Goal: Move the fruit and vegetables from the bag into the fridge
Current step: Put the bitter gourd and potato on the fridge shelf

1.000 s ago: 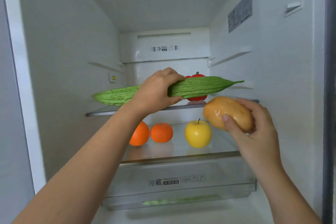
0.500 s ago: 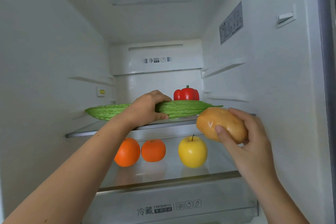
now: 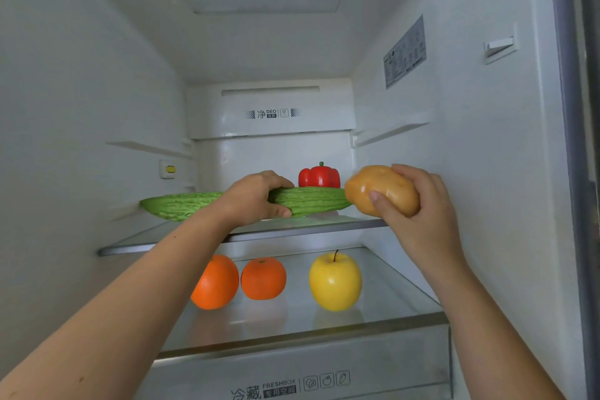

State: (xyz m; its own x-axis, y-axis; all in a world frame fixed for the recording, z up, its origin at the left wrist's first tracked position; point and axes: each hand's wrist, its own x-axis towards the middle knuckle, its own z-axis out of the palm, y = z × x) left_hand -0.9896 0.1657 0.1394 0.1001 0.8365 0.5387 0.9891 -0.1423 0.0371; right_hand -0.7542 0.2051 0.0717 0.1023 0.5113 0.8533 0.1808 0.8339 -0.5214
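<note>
Change: potato (image 3: 380, 188) raised from in front of the upper shelf (image 3: 156, 246) edge to above it, now level with the red pepper (image 3: 319, 176); bitter gourd (image 3: 311, 201) lower, down at the glass.
Left grip (image 3: 256, 196): curled over the gourd's middle, fingers across the top, thumb under the front.
Right grip (image 3: 418, 221): wrapped round the potato, thumb across its front face.
Gourd: crosswise at the front of the upper shelf; resting or just clear, cannot tell.
Around: pepper upright at the back of that shelf; two oranges (image 3: 263, 278) and a yellow apple (image 3: 335, 282) on the lower shelf (image 3: 302, 339).
In the way: potato covering the gourd's right tip; gourd hiding the pepper's base; left forearm crossing the upper shelf edge and the left orange.
Cut off: FRESHBOX drawer (image 3: 373, 364) at the bottom edge, contents unseen.
</note>
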